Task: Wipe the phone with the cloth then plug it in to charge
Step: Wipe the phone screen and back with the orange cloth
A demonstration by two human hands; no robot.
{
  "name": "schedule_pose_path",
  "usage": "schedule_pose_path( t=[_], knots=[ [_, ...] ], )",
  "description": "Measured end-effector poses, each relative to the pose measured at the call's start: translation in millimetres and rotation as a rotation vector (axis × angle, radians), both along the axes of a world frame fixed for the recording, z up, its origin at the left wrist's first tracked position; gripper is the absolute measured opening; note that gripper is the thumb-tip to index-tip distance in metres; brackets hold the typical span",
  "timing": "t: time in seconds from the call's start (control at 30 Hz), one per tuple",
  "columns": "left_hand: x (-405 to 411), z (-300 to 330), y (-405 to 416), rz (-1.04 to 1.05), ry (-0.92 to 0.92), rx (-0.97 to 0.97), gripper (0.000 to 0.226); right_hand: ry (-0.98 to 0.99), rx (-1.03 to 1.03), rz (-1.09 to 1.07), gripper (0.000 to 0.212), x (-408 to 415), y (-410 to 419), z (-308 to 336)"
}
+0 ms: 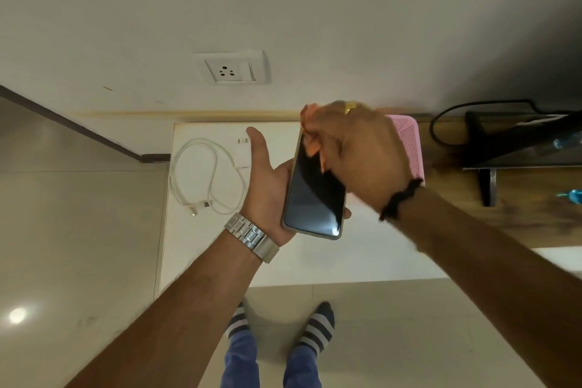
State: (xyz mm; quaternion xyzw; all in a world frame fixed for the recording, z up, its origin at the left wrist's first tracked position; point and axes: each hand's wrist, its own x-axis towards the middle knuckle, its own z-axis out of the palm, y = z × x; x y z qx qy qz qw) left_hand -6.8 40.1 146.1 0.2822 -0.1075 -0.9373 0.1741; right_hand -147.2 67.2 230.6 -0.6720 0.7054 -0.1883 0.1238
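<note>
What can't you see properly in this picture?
Head view only:
- Cloth: mostly bunched inside the right hand and blurred.
- Phone: its top end sits behind the cloth and right hand; its back faces the left hand.
- Charger plug: partly behind the left thumb.
- Pink basket: mostly behind the right hand.
- Dark stand: cut off by the right edge.

Dark-screened phone (315,192) tilted upright, orange cloth (311,138) pressed on its top, white charger (244,153) on table
</note>
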Motion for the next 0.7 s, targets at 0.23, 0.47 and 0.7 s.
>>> schedule_pose_path(
  t=[0.23,0.47,0.7],
  knots=[
    [7,-4,-5,0.019,-0.046,0.022,0.119,-0.018,0.058,0.164,0.024,13,19,0],
    [10,-3,-19,0.037,-0.024,-0.015,0.114,-0.072,0.037,0.189,0.038,29,50,8],
    [1,-4,-10,-0.021,-0.052,-0.051,0.107,0.051,0.011,0.019,0.023,-27,18,-7]
  ],
)
